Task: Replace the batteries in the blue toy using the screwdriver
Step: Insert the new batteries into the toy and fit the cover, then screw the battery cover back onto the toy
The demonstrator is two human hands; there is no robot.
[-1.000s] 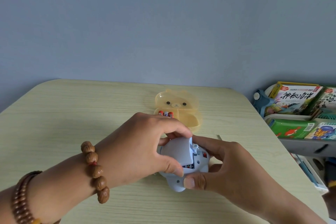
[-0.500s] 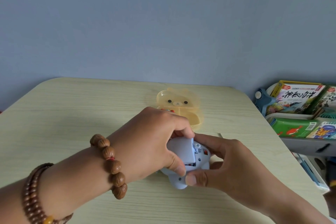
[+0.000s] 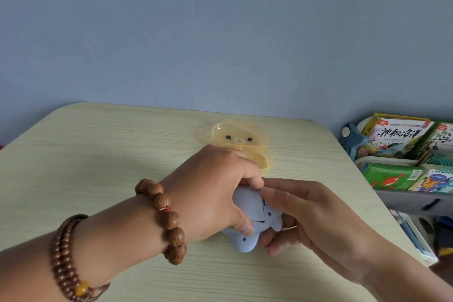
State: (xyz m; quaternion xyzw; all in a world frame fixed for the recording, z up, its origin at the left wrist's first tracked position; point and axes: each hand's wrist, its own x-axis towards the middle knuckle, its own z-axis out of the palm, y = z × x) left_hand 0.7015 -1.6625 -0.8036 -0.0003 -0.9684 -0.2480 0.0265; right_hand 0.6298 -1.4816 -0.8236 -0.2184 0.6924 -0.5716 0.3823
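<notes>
The blue toy (image 3: 247, 240) lies underside up on the wooden table (image 3: 98, 167), between both hands. My left hand (image 3: 213, 193) grips its pale blue battery cover (image 3: 248, 206), fingers at the far edge and thumb at the near edge. My right hand (image 3: 301, 213) cradles the toy from the right, with its thumb lying on the cover's right side and its fingers curled under the body. The batteries inside are hidden by the cover. No screwdriver shows in view.
A translucent yellow bear-shaped box (image 3: 241, 141) stands open just behind my left hand. Off the table's right edge is a rack of children's books (image 3: 402, 140) and a grey shelf (image 3: 411, 200). A blue wall rises behind the table.
The cover has dropped closer onto the toy, hiding the battery bay that showed before. My right thumb moved up onto the cover. Both hands and the toy shifted slightly.
</notes>
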